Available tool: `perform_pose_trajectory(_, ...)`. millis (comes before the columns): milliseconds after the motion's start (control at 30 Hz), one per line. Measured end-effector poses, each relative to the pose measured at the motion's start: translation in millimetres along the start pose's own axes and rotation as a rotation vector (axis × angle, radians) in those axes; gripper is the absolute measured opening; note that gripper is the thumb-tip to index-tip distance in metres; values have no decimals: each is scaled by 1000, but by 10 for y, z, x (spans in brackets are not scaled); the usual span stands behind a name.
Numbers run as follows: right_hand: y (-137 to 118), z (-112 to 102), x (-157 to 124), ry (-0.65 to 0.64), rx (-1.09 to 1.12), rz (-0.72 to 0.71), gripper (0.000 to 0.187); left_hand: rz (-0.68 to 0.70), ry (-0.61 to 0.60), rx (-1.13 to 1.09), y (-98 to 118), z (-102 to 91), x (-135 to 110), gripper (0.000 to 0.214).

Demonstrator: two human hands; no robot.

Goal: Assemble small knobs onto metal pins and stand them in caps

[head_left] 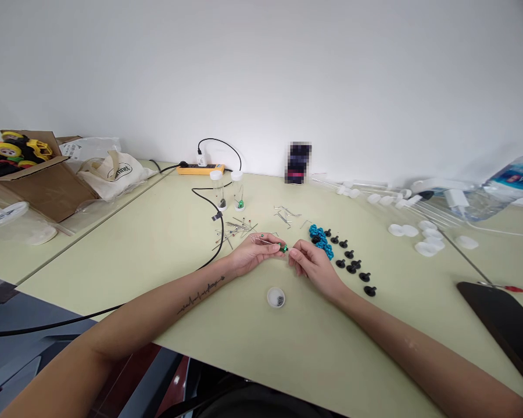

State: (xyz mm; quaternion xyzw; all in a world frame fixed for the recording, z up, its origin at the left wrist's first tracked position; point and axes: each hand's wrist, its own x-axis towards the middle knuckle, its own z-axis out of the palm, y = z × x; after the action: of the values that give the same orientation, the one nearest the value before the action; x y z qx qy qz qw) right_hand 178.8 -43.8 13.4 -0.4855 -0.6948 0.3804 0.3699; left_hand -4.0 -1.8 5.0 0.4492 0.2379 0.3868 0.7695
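Observation:
My left hand is closed around a small green metal fitting, from which a thin metal rod seems to run back across the fingers. Close against the fitting's right end, my right hand has thumb and fingertips pinched together; what is between them is too small to make out. Just below both hands stands a small white cap with tiny metal pieces in it. Blue knobbed parts lie in a cluster beside my right hand, with several black round-based pieces to their right. Thin metal rods are scattered beyond my left hand.
Two clear tubes stand behind the rods, near a yellow power strip and its black cable. Bent hex keys lie mid-table. White caps, clear tubing and a water bottle are right; a cardboard box is left.

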Motion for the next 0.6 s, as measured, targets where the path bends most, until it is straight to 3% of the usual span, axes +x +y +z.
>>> perform_pose_trajectory(133, -3, 4, -10, -13, -10, -7, 44, -10, -33, 20, 0, -5, 0, 27)
perform_pose_trajectory(367, -29, -2, 2, 27, 58, -5, 21, 8, 36, -16, -7, -4, 1, 22)
perform_pose_trajectory(600, -10, -3, 8, 20, 58, 4, 24, 3, 44, 5, 0, 1, 3, 25)
